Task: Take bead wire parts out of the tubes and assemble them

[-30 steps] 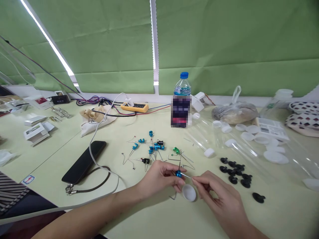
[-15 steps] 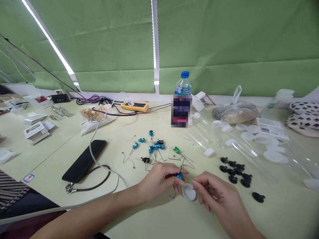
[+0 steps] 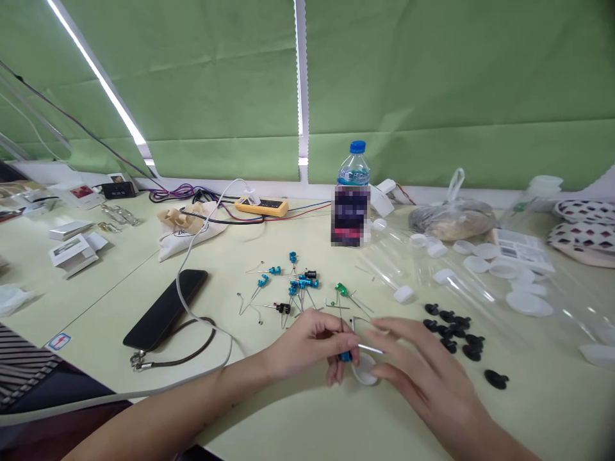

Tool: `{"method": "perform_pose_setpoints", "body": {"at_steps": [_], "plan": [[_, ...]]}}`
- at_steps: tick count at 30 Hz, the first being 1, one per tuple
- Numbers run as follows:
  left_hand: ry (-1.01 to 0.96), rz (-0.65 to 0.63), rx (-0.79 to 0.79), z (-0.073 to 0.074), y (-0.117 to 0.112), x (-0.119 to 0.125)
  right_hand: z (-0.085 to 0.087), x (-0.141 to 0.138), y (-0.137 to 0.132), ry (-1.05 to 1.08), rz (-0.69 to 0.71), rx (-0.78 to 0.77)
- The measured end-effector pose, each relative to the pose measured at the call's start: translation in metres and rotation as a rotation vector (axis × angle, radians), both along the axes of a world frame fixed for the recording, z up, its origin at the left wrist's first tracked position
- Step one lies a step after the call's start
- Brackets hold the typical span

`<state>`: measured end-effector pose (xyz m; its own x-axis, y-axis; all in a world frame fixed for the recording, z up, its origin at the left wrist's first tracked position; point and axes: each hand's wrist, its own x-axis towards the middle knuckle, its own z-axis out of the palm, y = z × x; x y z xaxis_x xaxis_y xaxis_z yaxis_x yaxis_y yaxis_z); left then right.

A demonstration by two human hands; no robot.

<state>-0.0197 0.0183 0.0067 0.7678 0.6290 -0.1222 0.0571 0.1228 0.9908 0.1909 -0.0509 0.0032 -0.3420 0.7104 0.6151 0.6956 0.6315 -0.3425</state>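
My left hand pinches a small blue metal fitting with thin metal rods sticking out of it. A silvery rod points from it toward my right hand. My right hand is beside it with thumb and fingers apart, and I see nothing held in it. Under the fingertips lies a round white cap, partly covered. Just beyond my hands is a green fitting with a bent wire. Several blue fittings and a black fitting with bent wires lie in a loose cluster.
Several black discs lie to the right, near clear plastic tubes and white caps. A water bottle stands at the back. On the left lie a black phone and a white cable.
My right hand's fingers have spread from a pinch. My left hand has turned the blue fitting, which now sits lower, and the silvery rod shows more plainly.
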Motion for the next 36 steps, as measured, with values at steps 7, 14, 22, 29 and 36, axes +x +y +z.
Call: {"method": "perform_pose_setpoints", "body": {"at_steps": [7, 14, 22, 29, 36], "plan": [[0.066, 0.127, 1.074, 0.0, -0.007, -0.004, 0.005, -0.016, 0.004, 0.696, -0.013, -1.172], [0.128, 0.1, 0.937, -0.005, -0.007, -0.003, 0.006, -0.017, 0.002, 0.668, -0.064, -0.946], [0.038, 0.065, 0.361, -0.001, -0.006, -0.002, 0.003, -0.007, -0.006, 0.565, 0.001, -0.699], [0.057, 0.128, 0.773, 0.001, -0.008, -0.005, 0.008, -0.017, -0.002, 0.531, 0.004, -0.943], [0.025, -0.04, 0.041, -0.002, -0.005, 0.0, -0.001, 0.003, -0.002, 0.174, 0.032, -0.397]]}}
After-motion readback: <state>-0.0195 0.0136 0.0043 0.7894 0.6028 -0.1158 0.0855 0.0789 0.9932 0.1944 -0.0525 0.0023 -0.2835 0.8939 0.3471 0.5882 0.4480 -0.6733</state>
